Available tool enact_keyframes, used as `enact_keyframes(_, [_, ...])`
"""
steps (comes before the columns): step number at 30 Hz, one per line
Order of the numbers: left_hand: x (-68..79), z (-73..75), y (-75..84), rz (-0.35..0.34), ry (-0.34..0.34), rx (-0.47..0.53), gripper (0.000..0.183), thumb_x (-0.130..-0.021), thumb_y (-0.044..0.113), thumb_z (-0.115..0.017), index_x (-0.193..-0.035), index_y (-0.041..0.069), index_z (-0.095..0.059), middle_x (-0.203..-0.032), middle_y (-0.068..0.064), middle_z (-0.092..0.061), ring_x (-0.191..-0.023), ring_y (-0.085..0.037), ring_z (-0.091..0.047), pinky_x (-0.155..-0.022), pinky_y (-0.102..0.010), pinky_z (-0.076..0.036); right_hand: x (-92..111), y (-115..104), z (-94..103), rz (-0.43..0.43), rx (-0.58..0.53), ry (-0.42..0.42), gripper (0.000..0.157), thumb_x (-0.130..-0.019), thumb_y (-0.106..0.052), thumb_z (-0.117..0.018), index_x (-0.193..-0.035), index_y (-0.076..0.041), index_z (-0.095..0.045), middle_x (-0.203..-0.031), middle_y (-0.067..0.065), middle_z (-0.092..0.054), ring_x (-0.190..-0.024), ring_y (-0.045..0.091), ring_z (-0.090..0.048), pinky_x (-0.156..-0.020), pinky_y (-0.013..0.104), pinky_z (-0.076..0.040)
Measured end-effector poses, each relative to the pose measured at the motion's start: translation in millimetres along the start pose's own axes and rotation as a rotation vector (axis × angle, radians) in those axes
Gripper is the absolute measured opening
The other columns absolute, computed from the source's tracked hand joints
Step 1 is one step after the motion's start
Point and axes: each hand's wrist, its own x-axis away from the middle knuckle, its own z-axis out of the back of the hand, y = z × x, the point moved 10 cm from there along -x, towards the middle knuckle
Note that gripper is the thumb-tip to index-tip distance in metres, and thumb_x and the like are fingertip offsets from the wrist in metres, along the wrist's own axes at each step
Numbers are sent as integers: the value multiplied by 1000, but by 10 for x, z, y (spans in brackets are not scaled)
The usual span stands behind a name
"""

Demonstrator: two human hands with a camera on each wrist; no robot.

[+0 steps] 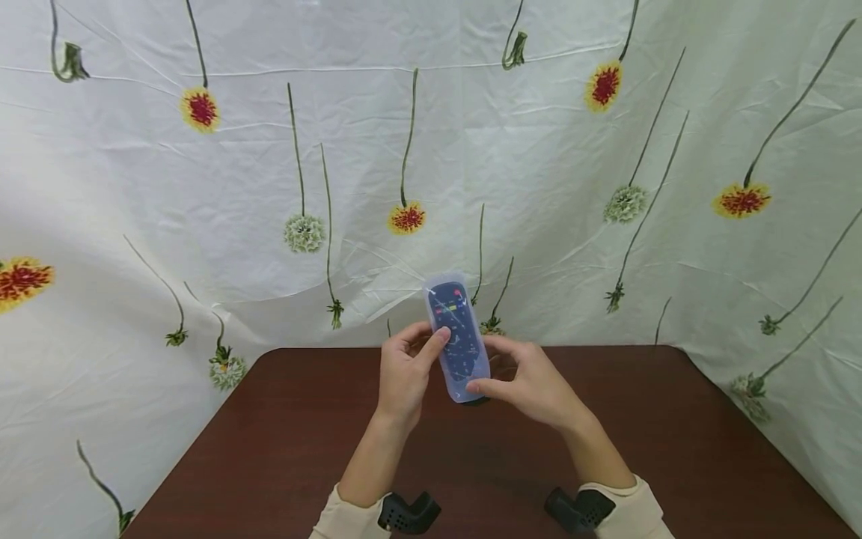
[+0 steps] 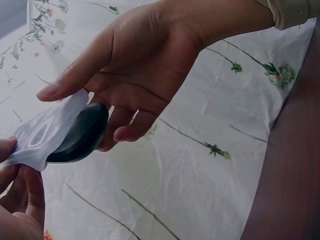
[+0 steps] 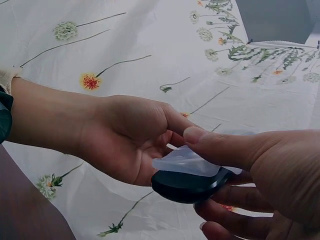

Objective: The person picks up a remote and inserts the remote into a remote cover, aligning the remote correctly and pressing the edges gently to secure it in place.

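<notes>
A dark remote control [image 1: 460, 340] with small coloured buttons lies in a translucent, soft-looking cover [image 3: 187, 162], held tilted above the table's far edge. Its rounded dark end sticks out of the cover on the near side, as both wrist views show. My left hand [image 1: 406, 370] grips the remote's left side, thumb over the cover on the button face and fingers behind. At the lower right corner, my right hand [image 1: 532, 378] pinches cover and remote, its thumb on top and its fingers underneath. In the head view, most fingers of both hands are partly hidden.
A dark reddish-brown table [image 1: 283, 464] spreads beneath the forearms. Behind it and along the sides hangs a white cloth [image 1: 364, 157] printed with flowers and stems. Each wrist carries a black device [image 1: 407, 514] by the cream sleeve [image 1: 633, 509].
</notes>
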Motion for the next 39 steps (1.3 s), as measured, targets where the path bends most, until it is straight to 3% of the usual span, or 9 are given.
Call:
enact_keyframes(6, [-19, 85, -22, 18, 74, 45, 22, -98, 6, -72, -109, -13, -71, -95, -10, -71, -81, -16, -66, -77, -28, -55, 10, 20, -68, -19, 11, -78, 66, -82, -15, -91, -140, -5, -62, -101, -2, -73, -85, 18, -70, -72, 35, -58])
enact_keyframes(12, [-41, 142, 12, -3, 116, 52, 20, -98, 5, -71, -108, -12, -71, -93, -8, -70, -80, -16, -64, -77, -28, -54, 12, 50, -115, -14, 13, -111, 44, -86, -14, -87, -126, -7, -71, -98, -4, -74, -85, 16, -71, -73, 35, -58])
enact_keyframes(29, [-30, 29, 73, -34, 5, 8, 25, -102, 10, -68, -118, -8, -71, -103, -14, -70, -88, -21, -67, -77, -29, -55, 9, -27, -80, 64, 90, 7, 36, -82, -16, -90, -114, -7, -77, -91, -7, -74, -80, 11, -69, -70, 32, -58])
enact_keyframes(39, [-19, -10, 39, -1, -29, 20, 25, -101, 7, -68, -119, -11, -69, -104, -17, -70, -87, -21, -67, -77, -29, -57, -2, -24, -81, 60, 64, 1, 35, -83, -18, -90, -114, -6, -77, -90, -6, -74, -78, 12, -70, -67, 32, -58])
